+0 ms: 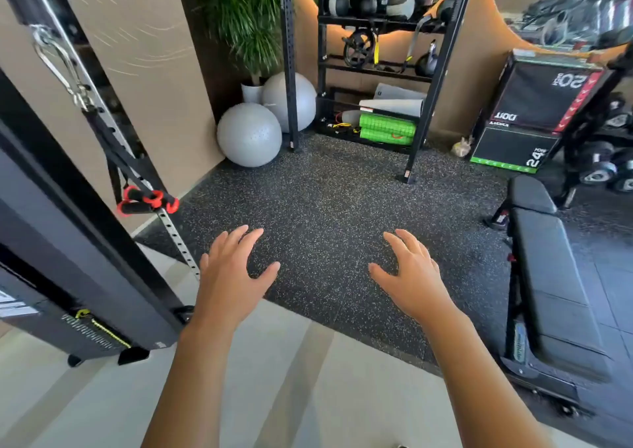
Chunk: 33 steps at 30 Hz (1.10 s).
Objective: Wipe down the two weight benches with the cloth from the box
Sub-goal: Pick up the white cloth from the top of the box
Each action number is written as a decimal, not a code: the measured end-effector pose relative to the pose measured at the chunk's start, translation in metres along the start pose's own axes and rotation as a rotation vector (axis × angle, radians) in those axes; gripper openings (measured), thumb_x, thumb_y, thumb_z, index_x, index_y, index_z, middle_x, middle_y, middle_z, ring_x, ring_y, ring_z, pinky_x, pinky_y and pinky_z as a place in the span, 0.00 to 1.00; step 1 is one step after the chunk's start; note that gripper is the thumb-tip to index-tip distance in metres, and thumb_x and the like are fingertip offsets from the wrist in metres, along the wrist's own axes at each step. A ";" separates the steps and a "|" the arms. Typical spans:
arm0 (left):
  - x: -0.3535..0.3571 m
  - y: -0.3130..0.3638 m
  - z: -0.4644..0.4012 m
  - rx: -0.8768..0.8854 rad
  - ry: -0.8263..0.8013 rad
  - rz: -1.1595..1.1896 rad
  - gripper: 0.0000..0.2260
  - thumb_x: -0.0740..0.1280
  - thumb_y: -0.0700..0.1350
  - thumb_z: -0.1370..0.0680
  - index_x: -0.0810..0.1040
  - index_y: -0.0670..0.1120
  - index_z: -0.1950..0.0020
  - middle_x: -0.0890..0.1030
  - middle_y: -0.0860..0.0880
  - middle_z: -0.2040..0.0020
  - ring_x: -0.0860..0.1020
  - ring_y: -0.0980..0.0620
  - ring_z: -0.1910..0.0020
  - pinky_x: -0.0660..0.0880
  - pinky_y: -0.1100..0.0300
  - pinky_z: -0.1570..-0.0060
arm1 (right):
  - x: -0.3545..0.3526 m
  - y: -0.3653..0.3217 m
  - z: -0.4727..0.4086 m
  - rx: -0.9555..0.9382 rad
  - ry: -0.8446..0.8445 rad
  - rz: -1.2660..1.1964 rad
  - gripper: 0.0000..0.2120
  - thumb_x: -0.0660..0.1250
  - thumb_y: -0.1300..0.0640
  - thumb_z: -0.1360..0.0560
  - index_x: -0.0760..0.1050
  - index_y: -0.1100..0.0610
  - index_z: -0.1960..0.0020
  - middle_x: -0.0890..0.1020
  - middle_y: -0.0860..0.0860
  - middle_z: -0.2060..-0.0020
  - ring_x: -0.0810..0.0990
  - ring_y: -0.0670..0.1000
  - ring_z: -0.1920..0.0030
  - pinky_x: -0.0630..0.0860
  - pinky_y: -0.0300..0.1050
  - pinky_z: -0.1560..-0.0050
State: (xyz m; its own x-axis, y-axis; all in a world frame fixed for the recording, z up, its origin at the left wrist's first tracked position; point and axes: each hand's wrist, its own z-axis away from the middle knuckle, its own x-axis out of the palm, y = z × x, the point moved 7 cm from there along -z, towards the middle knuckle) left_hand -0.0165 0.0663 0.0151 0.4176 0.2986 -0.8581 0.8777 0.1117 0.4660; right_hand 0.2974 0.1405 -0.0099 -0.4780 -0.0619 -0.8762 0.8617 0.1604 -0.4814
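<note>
Hands reach forward over the speckled rubber floor (329, 207), both palm-down and holding nothing. The left hand (233, 276) has its fingers spread and relaxed, thumb angled toward the right hand (411, 276), whose fingers are likewise spread and slightly bent. They hang apart, with bare floor between them. To the right of the right hand, well apart from it, a black weight bench (548, 276) lies lengthwise on darker floor tiles. Beyond it, farther right and ahead, stand stacked black boxes (534, 104) printed with numbers; a crumpled pale thing (461, 146) lies on the floor at their foot, too small to tell what it is. Ahead of both hands stands a black rack (373, 67) of gear, with two grey exercise balls (249, 139) ahead of the left hand. A black machine frame (85, 242) rises just left of the left hand.
</note>
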 end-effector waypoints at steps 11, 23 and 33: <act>0.061 0.105 -0.067 0.101 -0.042 0.029 0.29 0.70 0.60 0.21 0.70 0.57 0.21 0.66 0.54 0.19 0.59 0.48 0.18 0.60 0.36 0.21 | -0.049 0.102 -0.058 0.079 0.034 -0.018 0.34 0.65 0.38 0.19 0.61 0.48 0.18 0.59 0.48 0.17 0.56 0.55 0.18 0.59 0.64 0.21; 0.133 0.245 -0.139 0.195 -0.062 0.015 0.29 0.69 0.59 0.20 0.70 0.55 0.21 0.67 0.53 0.19 0.61 0.50 0.19 0.62 0.39 0.21 | -0.116 0.227 -0.124 0.123 0.090 -0.020 0.33 0.64 0.39 0.20 0.63 0.50 0.18 0.60 0.49 0.18 0.56 0.54 0.18 0.59 0.63 0.22; 0.171 0.303 -0.185 0.277 -0.077 -0.006 0.27 0.68 0.60 0.20 0.70 0.56 0.21 0.68 0.54 0.20 0.62 0.51 0.20 0.63 0.41 0.22 | -0.148 0.279 -0.156 0.147 0.141 -0.065 0.31 0.65 0.41 0.20 0.65 0.49 0.20 0.63 0.47 0.20 0.59 0.53 0.20 0.61 0.63 0.23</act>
State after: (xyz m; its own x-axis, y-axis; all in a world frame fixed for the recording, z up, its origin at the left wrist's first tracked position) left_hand 0.2777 0.3271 0.0492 0.4197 0.2248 -0.8794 0.9065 -0.1531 0.3935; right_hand 0.5817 0.3481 -0.0111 -0.5436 0.0722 -0.8363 0.8389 0.0148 -0.5440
